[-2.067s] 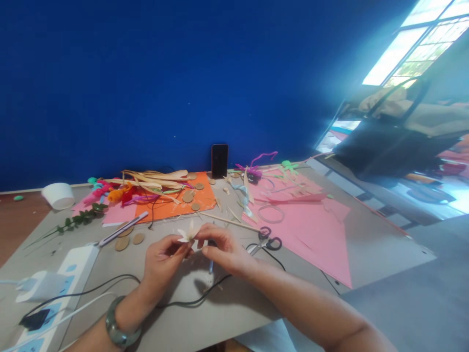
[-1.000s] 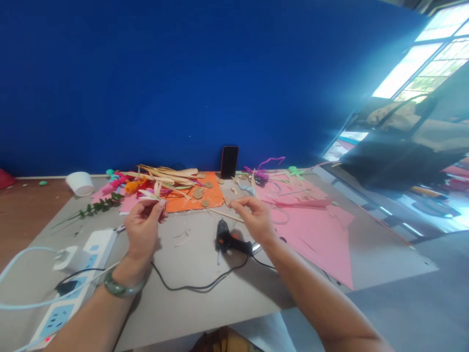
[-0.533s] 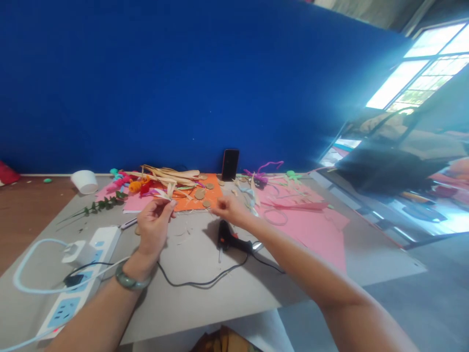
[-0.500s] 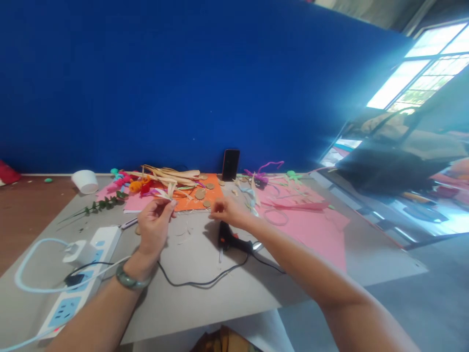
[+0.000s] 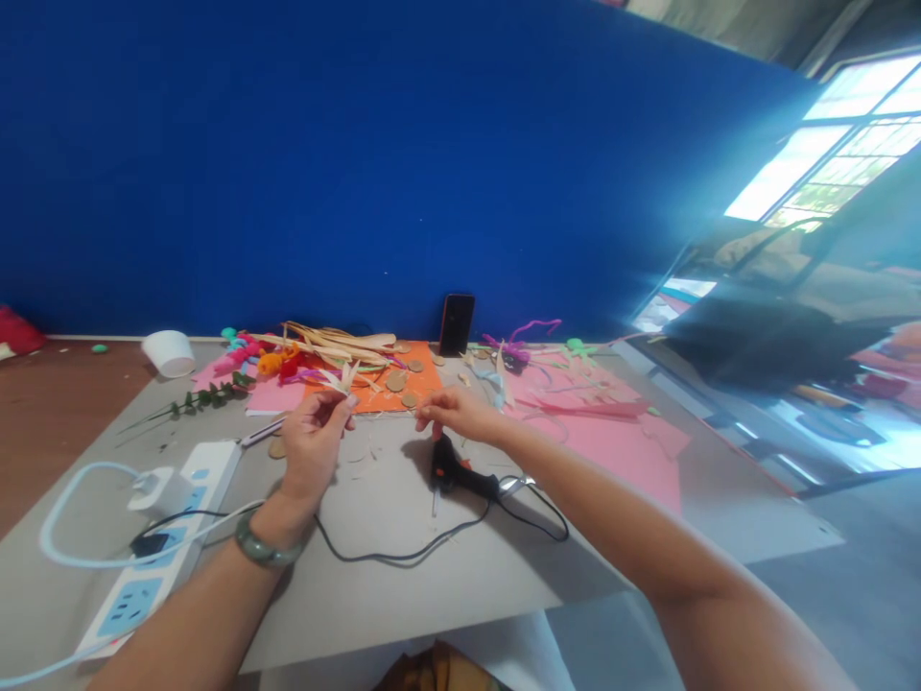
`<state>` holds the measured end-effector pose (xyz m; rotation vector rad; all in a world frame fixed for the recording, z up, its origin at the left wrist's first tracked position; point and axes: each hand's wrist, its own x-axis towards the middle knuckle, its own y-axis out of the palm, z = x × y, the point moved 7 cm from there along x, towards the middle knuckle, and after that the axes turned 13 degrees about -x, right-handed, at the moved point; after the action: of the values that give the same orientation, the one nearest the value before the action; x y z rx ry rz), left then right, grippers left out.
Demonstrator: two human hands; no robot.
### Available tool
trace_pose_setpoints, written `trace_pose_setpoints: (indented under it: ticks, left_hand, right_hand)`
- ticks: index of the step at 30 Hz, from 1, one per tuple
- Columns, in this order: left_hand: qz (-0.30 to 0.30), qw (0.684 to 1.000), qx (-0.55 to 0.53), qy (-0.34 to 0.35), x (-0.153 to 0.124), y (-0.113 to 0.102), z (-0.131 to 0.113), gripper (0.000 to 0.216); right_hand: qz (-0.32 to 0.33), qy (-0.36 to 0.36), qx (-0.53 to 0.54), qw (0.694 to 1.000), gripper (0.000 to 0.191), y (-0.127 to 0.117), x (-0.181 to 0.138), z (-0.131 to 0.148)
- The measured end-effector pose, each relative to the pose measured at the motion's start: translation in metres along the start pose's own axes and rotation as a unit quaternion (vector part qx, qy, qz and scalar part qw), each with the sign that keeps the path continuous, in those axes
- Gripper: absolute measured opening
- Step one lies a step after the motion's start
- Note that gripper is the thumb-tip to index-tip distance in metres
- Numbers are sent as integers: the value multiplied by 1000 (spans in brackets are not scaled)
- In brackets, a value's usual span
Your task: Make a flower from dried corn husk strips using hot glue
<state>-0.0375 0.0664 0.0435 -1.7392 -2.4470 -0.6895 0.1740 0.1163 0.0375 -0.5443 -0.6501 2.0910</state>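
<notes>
My left hand is closed, pinching a small splayed piece of pale, dry husk-like strips between thumb and fingertips. My right hand hovers a little to the right with its fingertips pressed together. Anything between those fingers is too small to make out. Just below it on the grey board lies a black glue gun, its cord curving toward the left. Behind the hands is a sheet of orange paper bearing several round wooden slices. A bundle of long tan strips rests at its back edge.
A white power strip with plugs and cables lies at left, near a white cup and a green leafy sprig. A phone leans on the blue panel. Pink paper covers the right side.
Both hands stay in nearly the same places, the left still pinching the pale strips. The right fingers have shifted slightly. The whole view has moved a little.
</notes>
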Motion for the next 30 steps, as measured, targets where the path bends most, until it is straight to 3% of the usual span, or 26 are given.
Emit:
trace_pose_setpoints:
  ticks: [7,11,14,18,20,23,24,27,30]
  left_hand:
    - [0,1000,2,-3,0,0,3,20]
    - [1,1000,-7,-7,0,1,2,19]
    - [6,1000,-6,-11,0,2,4,17]
    - [13,1000,6,-7,0,2,5,16]
    - [13,1000,9,-6,0,2,5,16]
    - [16,1000,11,-8,-1,3,4,17]
    - [17,1000,12,-9,-1,4,4,17]
    - [17,1000,20,-10,-1,4,4,17]
    - [16,1000,24,-13,-2,4,4,17]
  right_hand:
    - [-58,20,-31,998,26,-16,-1,1]
    - [-84,7,-117,990,34,-17,0,12]
    - [-81,-2,-197,977,41,-12,2,18]
    - [-53,0,-214,975,47,-4,5,16]
    - [-35,-9,-205,978,43,0,6,16]
    - [0,-44,-169,985,13,7,6,20]
    - [4,-52,-168,984,14,9,6,22]
    - [-25,-51,-195,979,5,9,8,27]
    - [-59,-43,-214,974,25,8,10,29]
